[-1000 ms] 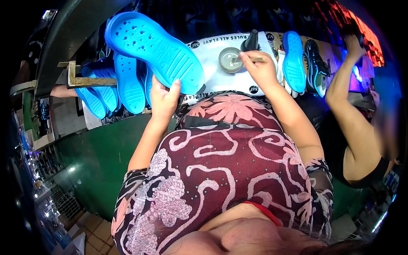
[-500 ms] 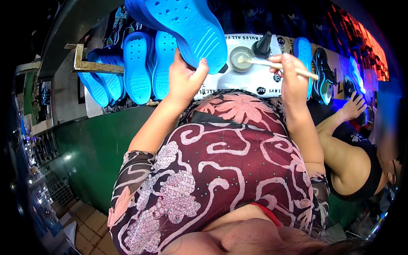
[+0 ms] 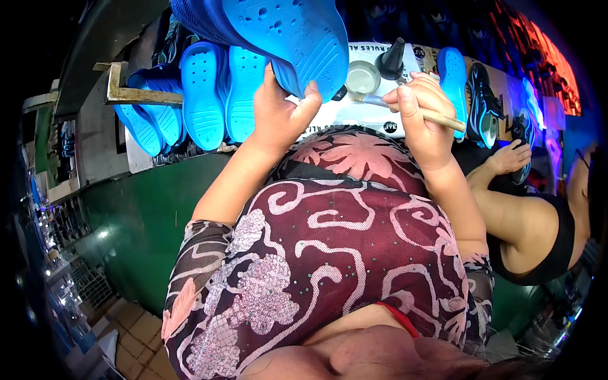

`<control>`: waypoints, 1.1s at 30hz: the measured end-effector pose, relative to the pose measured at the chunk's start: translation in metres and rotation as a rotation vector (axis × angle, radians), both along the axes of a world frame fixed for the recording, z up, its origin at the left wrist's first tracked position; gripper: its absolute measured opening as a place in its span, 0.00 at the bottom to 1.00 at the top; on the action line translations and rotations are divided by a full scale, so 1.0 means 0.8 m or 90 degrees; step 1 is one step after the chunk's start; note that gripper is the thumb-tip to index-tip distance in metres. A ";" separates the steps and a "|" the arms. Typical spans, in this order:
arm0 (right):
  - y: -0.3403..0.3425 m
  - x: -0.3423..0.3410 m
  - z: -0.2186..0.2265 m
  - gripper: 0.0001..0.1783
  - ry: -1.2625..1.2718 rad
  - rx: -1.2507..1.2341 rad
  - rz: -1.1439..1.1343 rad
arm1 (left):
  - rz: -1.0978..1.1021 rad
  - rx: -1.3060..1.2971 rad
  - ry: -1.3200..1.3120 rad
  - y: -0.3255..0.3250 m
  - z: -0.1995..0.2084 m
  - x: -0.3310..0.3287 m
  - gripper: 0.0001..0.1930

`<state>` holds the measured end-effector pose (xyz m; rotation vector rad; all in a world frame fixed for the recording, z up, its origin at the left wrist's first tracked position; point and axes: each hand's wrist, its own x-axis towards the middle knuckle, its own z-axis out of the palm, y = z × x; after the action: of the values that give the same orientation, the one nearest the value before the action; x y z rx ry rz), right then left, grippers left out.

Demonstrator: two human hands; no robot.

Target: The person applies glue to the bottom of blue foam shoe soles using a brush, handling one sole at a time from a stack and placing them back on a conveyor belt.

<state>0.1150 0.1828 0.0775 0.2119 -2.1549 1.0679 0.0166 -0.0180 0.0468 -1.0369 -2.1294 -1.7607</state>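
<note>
A blue foam shoe sole [image 3: 291, 44], with small holes and grooves on its face, is tilted up in my left hand [image 3: 282, 117]. The fingers are behind it and the thumb is against its lower edge. My right hand [image 3: 425, 117] pinches a brush [image 3: 443, 120] by its pale handle. The brush tip points left, just right of the sole's lower end and apart from it. Behind the tip, a small round glass dish [image 3: 363, 77] with cloudy contents stands on a white printed sheet [image 3: 367, 118]. A black cone-topped bottle [image 3: 390, 60] is beside the dish.
More blue soles [image 3: 204, 95] stand in a row at the left, behind a worn metal bracket [image 3: 142, 95]. Another blue sole [image 3: 451, 82] and a black shoe [image 3: 483, 104] lie at the right. A co-worker's hand [image 3: 510, 157] touches a dark shoe farther right. A green panel [image 3: 145, 221] fronts the bench.
The brush tip has come out of the dish and moved down and left toward the sole. The sole has shifted slightly and looks larger. The co-worker's hand has come down onto a shoe.
</note>
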 end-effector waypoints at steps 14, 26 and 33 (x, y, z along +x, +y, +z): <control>0.001 0.001 0.001 0.09 -0.008 0.077 0.048 | -0.002 -0.015 0.094 -0.006 -0.011 0.000 0.27; -0.009 0.002 -0.004 0.11 0.020 0.086 0.062 | 0.012 -0.045 0.152 -0.007 -0.014 0.006 0.25; -0.007 0.006 -0.004 0.12 0.008 0.056 0.061 | -0.007 -0.024 0.151 -0.008 -0.016 0.000 0.23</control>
<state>0.1197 0.1774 0.0744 0.3651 -2.2013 1.0221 0.0163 -0.0247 0.0344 -1.2026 -2.0206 -1.5210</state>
